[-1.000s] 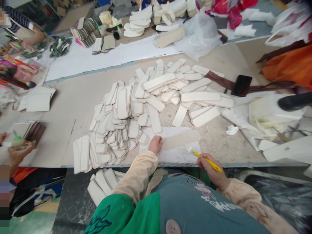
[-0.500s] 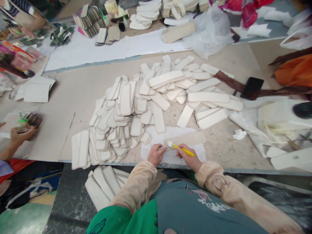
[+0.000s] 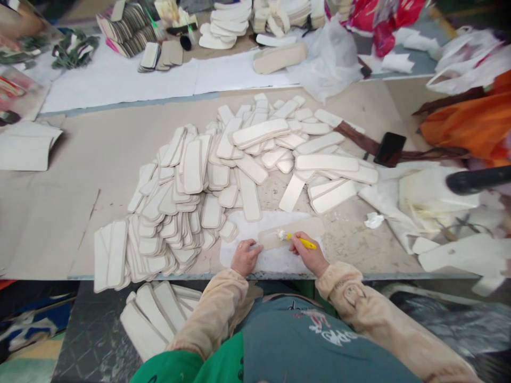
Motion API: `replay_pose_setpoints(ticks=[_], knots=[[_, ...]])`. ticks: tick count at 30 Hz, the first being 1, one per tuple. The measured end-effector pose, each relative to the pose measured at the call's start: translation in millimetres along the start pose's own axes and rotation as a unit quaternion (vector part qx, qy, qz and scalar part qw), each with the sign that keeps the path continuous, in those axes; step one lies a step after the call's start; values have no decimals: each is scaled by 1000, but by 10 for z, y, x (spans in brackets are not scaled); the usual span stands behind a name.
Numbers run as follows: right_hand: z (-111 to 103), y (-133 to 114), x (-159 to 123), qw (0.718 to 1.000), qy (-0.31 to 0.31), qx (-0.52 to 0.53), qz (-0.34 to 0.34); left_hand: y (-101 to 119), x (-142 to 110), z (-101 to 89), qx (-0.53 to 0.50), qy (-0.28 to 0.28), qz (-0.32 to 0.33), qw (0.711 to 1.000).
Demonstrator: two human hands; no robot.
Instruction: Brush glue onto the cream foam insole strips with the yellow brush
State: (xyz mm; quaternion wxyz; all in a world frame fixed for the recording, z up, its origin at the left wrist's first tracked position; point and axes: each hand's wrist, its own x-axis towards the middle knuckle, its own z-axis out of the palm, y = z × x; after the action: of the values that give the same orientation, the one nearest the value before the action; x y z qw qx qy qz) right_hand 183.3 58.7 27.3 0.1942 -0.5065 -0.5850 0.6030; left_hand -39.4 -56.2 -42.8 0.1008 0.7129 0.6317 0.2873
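A beige strip with rounded ends (image 3: 311,227) lies flat on a white sheet (image 3: 228,246) close to the table's front edge. My right hand (image 3: 309,256) is closed round the yellow handle of a brush (image 3: 305,243). Its white, clumped bristles touch the strip near the middle. At the strip's left end is my left hand (image 3: 245,258), thumb and index finger close together on the edge. Beyond both hands spreads a large heap of white rounded strips (image 3: 192,167), stacked and overlapping.
More white strips (image 3: 154,314) sit below the table edge at left. To the right stand a whitish container (image 3: 431,194), a crumpled white scrap (image 3: 374,220) and a black phone (image 3: 390,149). A clear plastic bag (image 3: 333,58) rests on the far table. White sheets (image 3: 26,146) lie at left.
The view has shifted, so most things sit further left. The brush has moved left along the strip relative to its surface. A co-worker's hand at the left is out of view.
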Motion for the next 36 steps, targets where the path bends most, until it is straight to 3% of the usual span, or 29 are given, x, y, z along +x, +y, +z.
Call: replay_pose_setpoints(ticks=[8,11,15,22,26,30,36], knots=[[-688,101,-6,990,134,-37,17,-20,8,15,3,-9,0,1000],[-793,59,-55,985,161,-64,15,-15,14,11,-1,-7,-3,1000],[-576,-70,-164,991,128,-40,-9,2,24,4,-6,0,-3,1000],[175,-121,-157,997,-70,28,-28,4,14,17,0,13,-1,1000],[266,-19,-87,996,-87,9,-28,5,14,16,-4,9,-10,1000],[26,86,-77,998,-53,-5,-14,6,19,6,-1,2,-15,1000],[-644,124,-64,996,57,-66,-1,-6,22,4,-5,-1,-4,1000]])
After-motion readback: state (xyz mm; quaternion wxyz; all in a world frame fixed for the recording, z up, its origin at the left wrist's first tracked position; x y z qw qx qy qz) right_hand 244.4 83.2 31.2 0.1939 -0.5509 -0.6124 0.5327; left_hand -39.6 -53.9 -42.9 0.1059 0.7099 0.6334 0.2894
